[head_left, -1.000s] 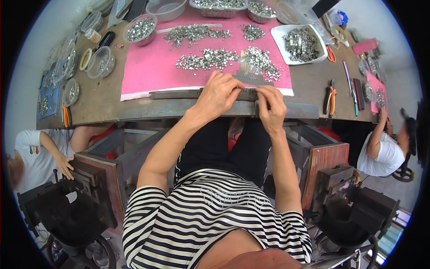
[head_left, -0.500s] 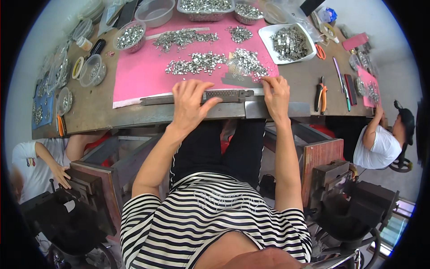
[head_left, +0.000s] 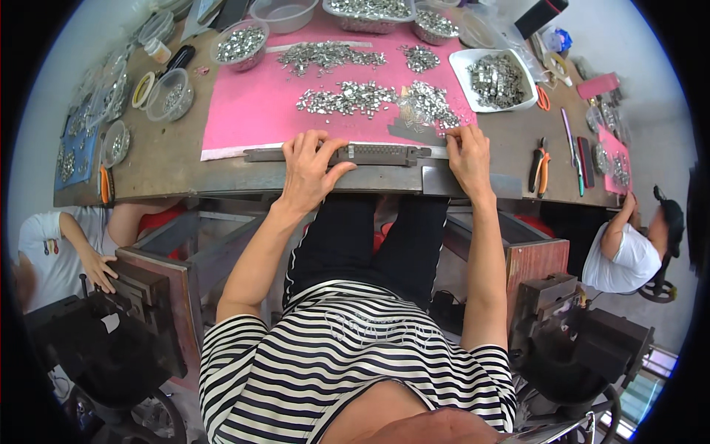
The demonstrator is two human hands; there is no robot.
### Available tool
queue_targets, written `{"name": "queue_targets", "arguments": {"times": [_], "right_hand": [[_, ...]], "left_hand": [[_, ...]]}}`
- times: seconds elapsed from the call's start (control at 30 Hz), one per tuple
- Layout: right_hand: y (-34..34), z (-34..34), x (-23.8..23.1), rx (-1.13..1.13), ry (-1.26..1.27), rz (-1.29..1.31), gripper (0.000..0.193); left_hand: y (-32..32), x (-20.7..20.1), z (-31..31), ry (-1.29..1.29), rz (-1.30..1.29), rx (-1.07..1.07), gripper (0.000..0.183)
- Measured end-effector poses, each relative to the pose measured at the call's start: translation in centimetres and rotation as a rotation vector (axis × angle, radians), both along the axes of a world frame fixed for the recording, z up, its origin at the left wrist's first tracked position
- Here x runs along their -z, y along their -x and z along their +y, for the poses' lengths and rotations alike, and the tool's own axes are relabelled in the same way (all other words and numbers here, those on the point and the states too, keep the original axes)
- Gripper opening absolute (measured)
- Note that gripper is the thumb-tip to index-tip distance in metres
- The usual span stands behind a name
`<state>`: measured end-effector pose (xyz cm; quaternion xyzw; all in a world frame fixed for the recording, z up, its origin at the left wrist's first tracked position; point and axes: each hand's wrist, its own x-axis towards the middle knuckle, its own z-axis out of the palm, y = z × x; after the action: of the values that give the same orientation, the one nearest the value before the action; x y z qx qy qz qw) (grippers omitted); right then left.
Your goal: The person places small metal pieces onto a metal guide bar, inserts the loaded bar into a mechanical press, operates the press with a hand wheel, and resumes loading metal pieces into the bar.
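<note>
A long dark metal bar (head_left: 384, 155) with a row of small slots lies along the near edge of the pink mat (head_left: 244, 111). My left hand (head_left: 307, 166) grips its left part, thumb on the near side and fingers on the far side. Just beyond the bar's right end, my right hand (head_left: 470, 159) has thumb and fingertips pinched together; anything between them is too small to make out. Close to those fingertips are a flat grey strip (head_left: 416, 134) and a heap of small shiny metal pieces (head_left: 433, 103). A flat metal plate (head_left: 442, 181) lies at the table edge below.
More metal pieces lie in heaps (head_left: 346, 98) on the mat. A white tray (head_left: 528, 95) and clear tubs (head_left: 214, 53) hold others. Orange-handled pliers (head_left: 544, 174) lie to the right. Two co-workers sit at either side, one at the right (head_left: 629, 248). Dark machines (head_left: 555, 318) flank my seat.
The whole table has shifted a little right and down in the view. Both hands stay at nearly the same places on and beside the bar.
</note>
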<state>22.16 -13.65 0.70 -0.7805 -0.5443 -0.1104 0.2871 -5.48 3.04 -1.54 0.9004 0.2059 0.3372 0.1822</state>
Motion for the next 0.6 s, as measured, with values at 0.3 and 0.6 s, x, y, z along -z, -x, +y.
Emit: {"name": "queue_targets", "arguments": {"times": [0.3, 0.6], "right_hand": [[6.8, 2.6, -0.9, -0.394, -0.067, -0.014, 0.018], [7.2, 3.4, -0.9, -0.478, -0.020, -0.266, 0.021]], "left_hand": [[0.0, -0.1, -0.2, -0.024, -0.038, -0.012, 0.043], [0.3, 0.3, 0.1, -0.026, -0.041, -0.021, 0.043]]}}
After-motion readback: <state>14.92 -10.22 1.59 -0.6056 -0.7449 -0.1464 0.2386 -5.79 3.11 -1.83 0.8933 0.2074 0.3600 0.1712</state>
